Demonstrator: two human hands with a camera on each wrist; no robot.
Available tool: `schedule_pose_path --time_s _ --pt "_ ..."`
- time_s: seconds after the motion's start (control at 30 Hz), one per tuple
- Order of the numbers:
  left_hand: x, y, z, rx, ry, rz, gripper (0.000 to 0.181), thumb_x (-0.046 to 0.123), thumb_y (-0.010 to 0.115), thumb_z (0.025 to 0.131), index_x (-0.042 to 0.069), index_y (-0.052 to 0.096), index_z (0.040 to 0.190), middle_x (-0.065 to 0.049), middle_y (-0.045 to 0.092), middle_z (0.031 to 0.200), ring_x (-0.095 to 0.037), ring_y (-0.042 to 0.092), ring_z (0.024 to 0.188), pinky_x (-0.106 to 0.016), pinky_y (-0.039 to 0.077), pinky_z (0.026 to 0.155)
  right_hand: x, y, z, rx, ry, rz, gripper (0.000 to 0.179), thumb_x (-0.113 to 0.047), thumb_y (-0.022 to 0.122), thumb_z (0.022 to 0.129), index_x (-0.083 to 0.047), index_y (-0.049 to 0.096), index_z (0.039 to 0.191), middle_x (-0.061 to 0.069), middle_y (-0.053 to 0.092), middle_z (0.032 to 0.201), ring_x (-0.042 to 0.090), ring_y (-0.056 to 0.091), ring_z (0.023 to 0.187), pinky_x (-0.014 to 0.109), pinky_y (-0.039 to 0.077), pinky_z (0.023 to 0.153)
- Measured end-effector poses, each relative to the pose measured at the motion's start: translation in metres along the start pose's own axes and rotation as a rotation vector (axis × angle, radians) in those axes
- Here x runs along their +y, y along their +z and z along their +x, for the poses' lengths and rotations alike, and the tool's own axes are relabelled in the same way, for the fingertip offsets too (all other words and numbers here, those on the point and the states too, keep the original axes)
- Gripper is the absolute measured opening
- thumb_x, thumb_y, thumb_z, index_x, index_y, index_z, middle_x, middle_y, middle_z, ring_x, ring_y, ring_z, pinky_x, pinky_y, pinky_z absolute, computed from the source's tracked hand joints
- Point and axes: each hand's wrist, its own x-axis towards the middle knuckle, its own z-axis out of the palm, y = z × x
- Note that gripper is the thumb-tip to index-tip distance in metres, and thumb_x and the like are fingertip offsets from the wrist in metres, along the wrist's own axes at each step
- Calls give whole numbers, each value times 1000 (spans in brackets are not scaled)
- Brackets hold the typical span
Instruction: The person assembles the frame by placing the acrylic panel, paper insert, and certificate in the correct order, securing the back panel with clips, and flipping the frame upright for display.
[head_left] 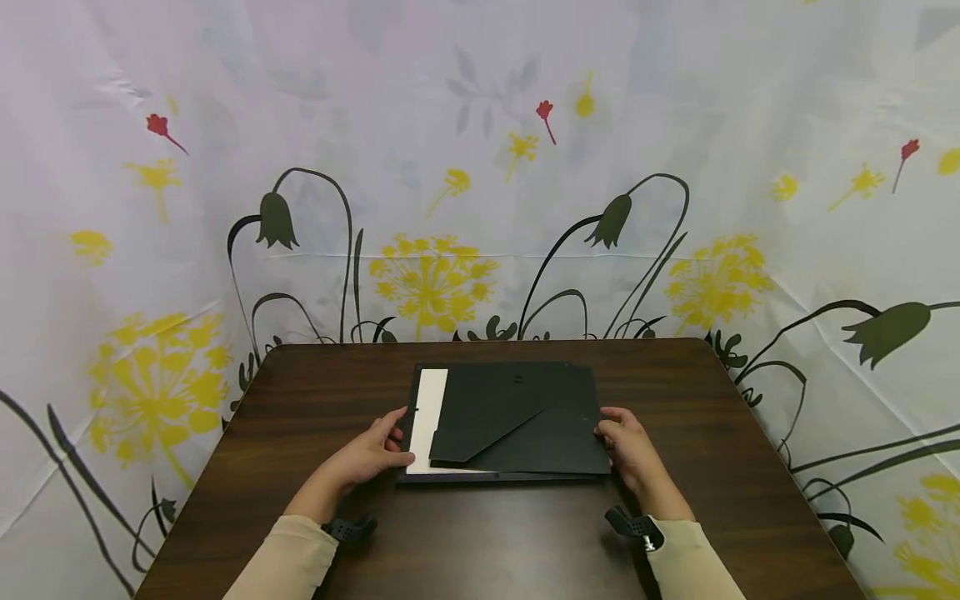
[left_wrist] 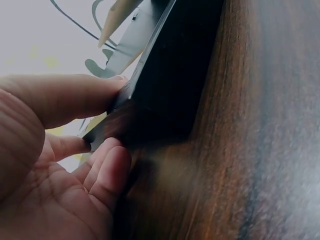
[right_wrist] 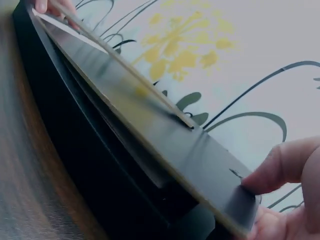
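Note:
A black picture frame (head_left: pixel 517 478) lies face down on the table, its left side gripped by my left hand (head_left: pixel 367 454). In the left wrist view the thumb presses the top edge of the frame (left_wrist: pixel 172 80), with fingers curled at its side. My right hand (head_left: pixel 633 454) pinches the right end of the dark backing board (head_left: pixel 555 437). The right wrist view has this board (right_wrist: pixel 165 145) tilted up, a gap between it and the frame. A stand flap (head_left: pixel 480 417) is attached to the board. Left of the board shows a white sheet (head_left: pixel 428 417).
The dark wooden table (head_left: pixel 517 542) extends around the frame on all sides. Behind it hangs a white cloth (head_left: pixel 480 150) printed with flowers. Black straps (head_left: pixel 348 530) sit on both wrists, below light sleeves.

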Motion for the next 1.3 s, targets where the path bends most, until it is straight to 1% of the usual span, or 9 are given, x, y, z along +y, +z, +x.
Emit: schedule_pose_path --time_s 0.13,0.3,0.43,0.63,0.83,0.9,1.07,1.2,1.3 --pt "-1 -1 1 -2 2 -16 100 22 87 95 9 25 172 -20 48 138 -27 55 113 -35 48 88 -5 0 6 -25 -4 -69 55 -6 50 103 -3 43 157 10 62 116 17 58 88 28 50 70" --pt "-2 -1 2 -3 4 -32 100 22 87 94 10 26 172 -19 48 138 -27 56 113 -35 48 89 -6 3 10 34 -44 -196 49 -39 49 117 -8 50 155 16 56 147 26 57 118 34 47 93" --pt "0 1 1 -9 9 -35 100 21 87 95 9 25 172 -20 47 137 -27 55 113 -35 48 89 -4 1 13 50 -49 -205 40 -46 51 116 -11 62 133 7 64 111 24 60 93 35 50 80" --pt "0 2 0 -10 -6 -41 100 21 86 95 9 24 172 -18 46 134 -26 54 112 -36 47 89 -7 -2 17 0 -42 37 27 -13 54 110 -13 54 83 -3 52 80 14 54 72 29 48 65" --pt "0 0 1 -5 1 -39 99 20 86 95 9 24 172 -19 47 132 -27 54 110 -36 47 87 -9 -5 19 -82 -27 86 14 -1 46 101 -10 53 110 1 60 99 17 61 81 32 54 71" --pt "0 -1 1 -3 -2 -34 99 20 86 95 9 24 172 -19 47 132 -27 55 111 -36 48 87 -9 -5 20 -92 -18 58 8 -12 46 110 -9 52 115 1 61 98 17 63 82 32 55 73" --pt "1 -1 0 -6 -5 -26 98 20 85 95 8 25 172 -20 47 133 -27 55 112 -35 48 88 -10 -8 21 -91 -22 -48 37 -44 43 119 -9 55 122 -3 62 96 14 63 84 31 55 77" --pt "0 -1 1 -7 -2 -30 99 21 85 95 8 25 172 -20 47 132 -28 55 111 -34 48 87 -9 -12 19 -105 -30 0 24 -29 48 119 -7 57 120 -3 65 92 13 65 80 32 57 73" --pt "-2 -2 2 -4 -11 -39 103 30 89 92 11 26 172 -18 48 131 -27 55 111 -33 49 88 -9 -19 16 -145 -31 45 24 -13 53 115 -2 52 136 -2 68 96 13 68 80 34 60 71"
